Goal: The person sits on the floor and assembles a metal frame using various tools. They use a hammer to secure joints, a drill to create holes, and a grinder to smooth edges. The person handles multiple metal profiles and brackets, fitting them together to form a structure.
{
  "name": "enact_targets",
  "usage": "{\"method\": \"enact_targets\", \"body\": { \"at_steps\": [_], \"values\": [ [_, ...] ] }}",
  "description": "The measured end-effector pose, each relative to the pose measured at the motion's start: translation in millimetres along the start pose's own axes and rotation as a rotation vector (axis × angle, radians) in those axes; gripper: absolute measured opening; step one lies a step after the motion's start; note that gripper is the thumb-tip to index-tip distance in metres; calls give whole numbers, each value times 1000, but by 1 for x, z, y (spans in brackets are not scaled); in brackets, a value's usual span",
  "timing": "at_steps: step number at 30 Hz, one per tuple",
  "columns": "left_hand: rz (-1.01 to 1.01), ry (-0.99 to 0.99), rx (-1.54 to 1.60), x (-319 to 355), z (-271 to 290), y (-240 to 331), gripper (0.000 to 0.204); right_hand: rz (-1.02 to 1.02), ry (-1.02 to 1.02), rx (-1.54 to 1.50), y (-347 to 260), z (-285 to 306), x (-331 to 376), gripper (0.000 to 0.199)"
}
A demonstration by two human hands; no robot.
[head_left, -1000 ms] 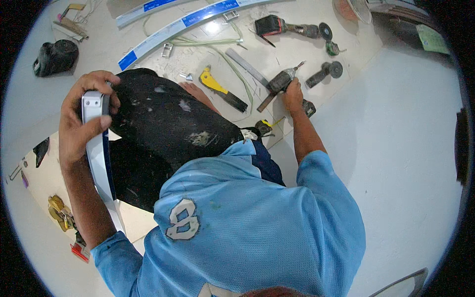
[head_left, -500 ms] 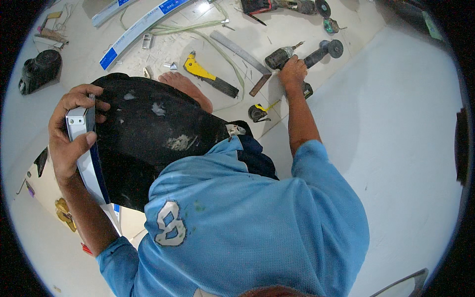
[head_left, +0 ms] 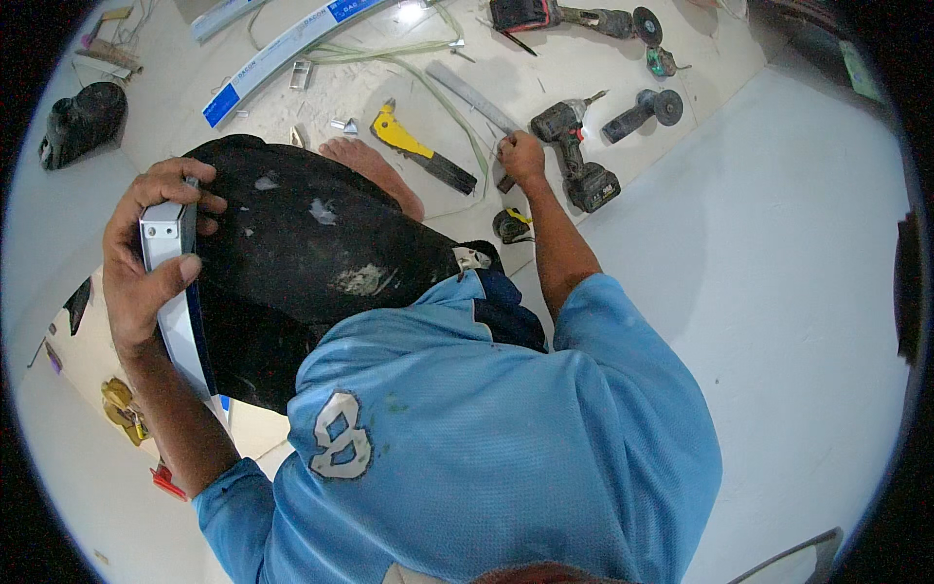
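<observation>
I'm seeing the left hand (head_left: 146, 268) clamping a white metal channel strip (head_left: 173, 292) against the black-trousered knee (head_left: 282, 243), bracing it steady. Far right, the right hand (head_left: 520, 156) is closing fingertips on a flat grey bar (head_left: 477, 97) beside the dark cordless drill (head_left: 576, 156) on the floor (head_left: 778, 243).

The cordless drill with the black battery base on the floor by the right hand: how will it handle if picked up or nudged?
The grey and black cordless drill lies on its side next to the right hand, so it probably won't roll. The bulky battery base likely makes it heavy at that end. It looks rigid; on the smooth pale floor a push would probably slide or pivot it.
</observation>
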State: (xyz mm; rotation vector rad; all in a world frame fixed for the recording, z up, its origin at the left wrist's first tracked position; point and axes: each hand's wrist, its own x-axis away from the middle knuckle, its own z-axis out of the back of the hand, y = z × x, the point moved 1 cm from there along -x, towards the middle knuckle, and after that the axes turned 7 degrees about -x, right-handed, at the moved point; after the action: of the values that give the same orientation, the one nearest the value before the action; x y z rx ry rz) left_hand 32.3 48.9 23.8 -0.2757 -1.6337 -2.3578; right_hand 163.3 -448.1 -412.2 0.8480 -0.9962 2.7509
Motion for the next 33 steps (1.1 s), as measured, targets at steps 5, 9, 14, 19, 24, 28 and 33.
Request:
{"method": "enact_targets", "body": {
  "at_steps": [5, 9, 14, 19, 24, 28, 33],
  "values": [
    [-3, 0, -15, -1, -1, 1, 66, -94, -137, -374, -12, 20, 1, 27],
    [-2, -4, -8, -1, 0, 0, 67, 68, 96, 296, -27, 17, 11, 31],
    [14, 7, 42, 0, -2, 5, 64, -13, 6, 422, -56, 0, 31, 32],
    [-12, -24, 75, -4, -2, 3, 61, 26, -36, 318, -72, -14, 27, 26],
    [-27, -11, 131, -1, -3, 1, 59, 210, -136, -132, -128, -16, -10, 31],
    [-40, -26, 133, -4, -1, 1, 59, 310, -194, -222, -172, -38, -45, 27],
    [-66, -9, 146, -2, -2, -1, 57, 535, -275, 53, -187, -67, -85, 15]
  ]
}}
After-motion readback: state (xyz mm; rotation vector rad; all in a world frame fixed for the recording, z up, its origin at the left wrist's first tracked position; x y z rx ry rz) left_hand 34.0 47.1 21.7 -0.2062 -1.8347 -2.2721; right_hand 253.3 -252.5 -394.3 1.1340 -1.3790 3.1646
